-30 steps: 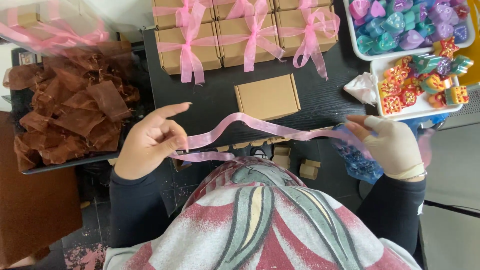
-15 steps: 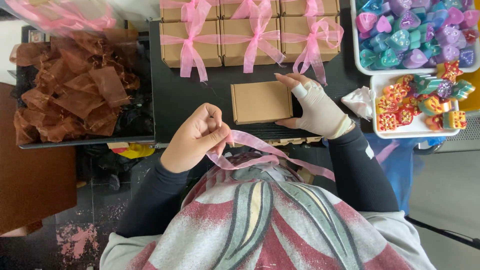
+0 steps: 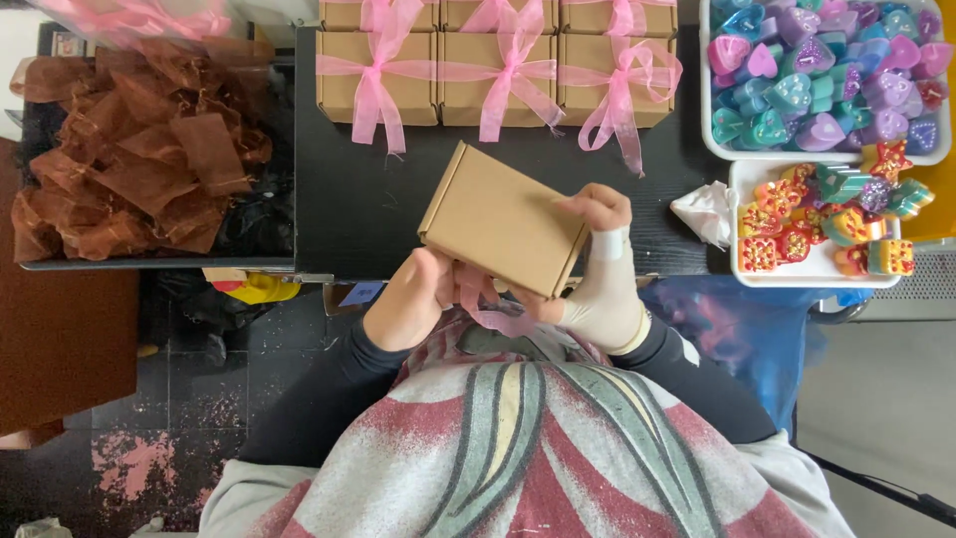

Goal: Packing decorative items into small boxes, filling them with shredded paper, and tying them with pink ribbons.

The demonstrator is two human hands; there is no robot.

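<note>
A person's left hand [image 3: 410, 299] and right hand [image 3: 597, 284], the right in a pale wrist wrap, clasp a small brown cardboard box [image 3: 503, 219] tilted above the black table [image 3: 349, 199]. Both sets of fingers pinch its near edge, trapping a pink ribbon [image 3: 488, 304] at 6 o'clock. Ribbon-tied boxes [image 3: 498, 70] line up at 12 o'clock; a tray of bright heart-shaped pieces [image 3: 822, 80] sits at 2.

Black wooden table [image 3: 368, 209], dark tiled floor [image 3: 189, 399] with pink stains, brown surface [image 3: 60, 349] at left, even light
</note>
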